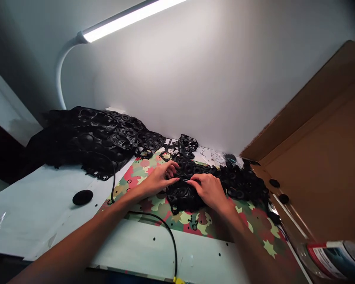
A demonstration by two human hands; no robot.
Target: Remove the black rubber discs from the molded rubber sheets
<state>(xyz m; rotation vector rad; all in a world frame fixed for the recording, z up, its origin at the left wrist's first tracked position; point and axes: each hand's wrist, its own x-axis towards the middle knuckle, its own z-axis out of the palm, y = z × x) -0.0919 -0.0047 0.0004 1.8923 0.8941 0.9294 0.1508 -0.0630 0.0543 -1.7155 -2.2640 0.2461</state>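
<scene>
Left hand: the left hand (161, 179) has bent fingers, and its tips pinch the black rubber sheet (180, 195).
Right hand: the right hand (208, 189) lies on the same sheet, its finger and thumb nipping the sheet just beside the left fingertips.
Sheet: full of little rings, it lies on the leafy mat (248, 221) in the middle of the table (47, 205).
Left side: a big pile of black sheets (100, 136) sits under the lamp (130, 17).
Right side: a heap of small black rings (245, 183) sits near the cardboard box (322, 157).
Front: a black cable (170, 232) runs over the table.
</scene>
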